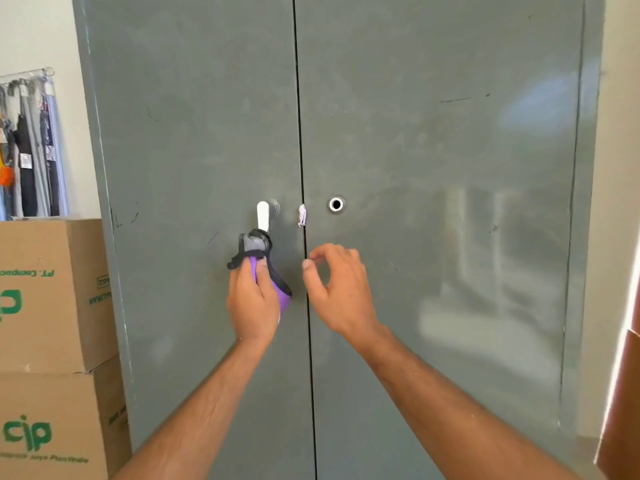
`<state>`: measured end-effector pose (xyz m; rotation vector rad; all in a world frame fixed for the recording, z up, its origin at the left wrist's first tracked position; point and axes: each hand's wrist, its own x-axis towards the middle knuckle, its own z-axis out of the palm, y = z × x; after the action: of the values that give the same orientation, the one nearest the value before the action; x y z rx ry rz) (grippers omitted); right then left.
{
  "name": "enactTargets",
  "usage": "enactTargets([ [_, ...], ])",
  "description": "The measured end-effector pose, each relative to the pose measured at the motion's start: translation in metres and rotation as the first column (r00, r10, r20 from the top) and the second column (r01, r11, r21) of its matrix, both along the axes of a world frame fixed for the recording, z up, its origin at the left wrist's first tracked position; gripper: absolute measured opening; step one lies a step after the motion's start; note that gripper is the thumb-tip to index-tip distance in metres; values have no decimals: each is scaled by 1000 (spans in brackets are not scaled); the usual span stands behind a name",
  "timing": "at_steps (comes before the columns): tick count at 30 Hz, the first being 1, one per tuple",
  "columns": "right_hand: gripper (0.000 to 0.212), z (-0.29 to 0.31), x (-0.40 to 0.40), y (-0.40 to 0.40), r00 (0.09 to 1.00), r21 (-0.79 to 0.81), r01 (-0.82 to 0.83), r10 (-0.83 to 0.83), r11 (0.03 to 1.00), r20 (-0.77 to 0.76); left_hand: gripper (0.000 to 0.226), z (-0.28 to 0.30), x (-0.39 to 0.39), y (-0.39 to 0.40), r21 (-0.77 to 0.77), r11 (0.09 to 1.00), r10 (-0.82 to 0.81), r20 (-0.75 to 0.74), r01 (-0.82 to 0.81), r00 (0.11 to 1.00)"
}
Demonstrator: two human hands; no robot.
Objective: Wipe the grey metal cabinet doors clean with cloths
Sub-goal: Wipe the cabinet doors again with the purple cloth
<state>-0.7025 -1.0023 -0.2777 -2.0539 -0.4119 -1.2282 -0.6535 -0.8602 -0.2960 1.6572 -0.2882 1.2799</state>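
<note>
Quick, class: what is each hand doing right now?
Left hand: grips a purple and grey cloth.
Right hand: holds nothing, fingers loosely curled.

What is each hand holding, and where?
The left hand grips a purple and grey cloth around its bunched lower part; the right hand holds nothing.
</note>
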Motion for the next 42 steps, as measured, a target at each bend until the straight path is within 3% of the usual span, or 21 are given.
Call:
enactTargets([
  [1, 36, 4, -2, 5, 981, 69, -101, 111, 992, -158, 26, -5, -11, -6, 40, 999, -8, 53, 6, 999],
  [3, 44, 13, -7, 17, 817, 353, -301, 430, 886, -384, 23, -1, -25, -22, 104, 989, -116, 129, 103, 985],
  [4, 41, 16, -6, 21, 751, 475, -332, 533, 815, -390, 20, 6, -28, -28, 122, 977, -190, 133, 174, 973],
  [6, 35, 22, -7, 18, 742, 603, -339, 599, 722, -300, 12, 20, -25, -36, 207, 937, -303, 74, 283, 950],
  [8, 34, 28, -10, 6, 763, 593, -375, 601, 713, -239, 14, 26, -17, -38, 310, 891, -343, -20, 332, 939],
  [12, 36, 36, -12, -7, 779, 455, -377, 542, 807, -317, 78, 25, -21, -34, 412, 813, -399, -119, 411, 909],
  [14, 32, 43, -7, -13, 794, 421, -367, 515, 830, -324, 87, 25, -18, -29, 432, 773, -462, -118, 465, 879],
  [16, 22, 50, -3, -25, 797, 372, -394, 514, 841, -317, 74, 28, -14, -23, 337, 756, -567, -90, 560, 819],
  [18, 25, 59, -3, -41, 776, 330, -437, 537, 836, -331, 60, 36, -11, -22, 82, 733, -668, -96, 675, 738],
  [19, 28, 63, -4, -50, 772, 309, -446, 536, 840, -343, 64, 41, -8, -22, -58, 687, -723, -149, 724, 675],
  [21, 27, 71, -2, -67, 822, 233, -403, 462, 885, -332, 71, 53, -1, -27, -216, 565, -822, -236, 797, 519],
  [22, 26, 74, 1, -75, 881, 165, -340, 375, 926, -289, 69, 59, 3, -30, -213, 562, -822, -244, 799, 514],
  [23, 25, 77, 4, -80, 940, 94, -241, 256, 966, -224, 66, 65, 7, -35, -180, 608, -791, -229, 773, 568],
  [24, 27, 80, 8, -86, 981, 49, -116, 122, 992, -150, 64, 73, 8, -40, -100, 703, -708, -201, 705, 677],
  [26, 37, 88, 13, -95, 994, 121, 108, -106, 987, -25, 59, 85, 12, -51, 203, 874, -428, -106, 441, 897],
  [28, 36, 92, 15, -106, 925, 196, 330, -358, 923, 129, 52, 95, 18, -58, 440, 885, -203, 74, 151, 976],
  [30, 20, 93, 21, -123, 731, 149, 586, -599, 796, 327, 47, 106, 28, -58, 505, 859, -60, 255, -80, 965],
  [32, 4, 95, 29, -128, 619, 152, 668, -658, 728, 428, 46, 113, 40, -62, 542, 814, 8, 352, -211, 936],
  [35, 31, 80, 46, -90, 682, 227, 590, -629, 775, 373, 45, 113, 56, -71, 627, 746, -49, 388, -225, 920],
  [38, 62, 55, 69, -46, 709, 35, 663, -641, 748, 293, 51, 108, 67, -69, 654, 721, -72, 396, -227, 915],
  [42, 61, 77, 84, -60, 673, -82, 717, -656, 692, 342, 55, 102, 82, -61, 659, 714, -102, 432, -237, 896],
])
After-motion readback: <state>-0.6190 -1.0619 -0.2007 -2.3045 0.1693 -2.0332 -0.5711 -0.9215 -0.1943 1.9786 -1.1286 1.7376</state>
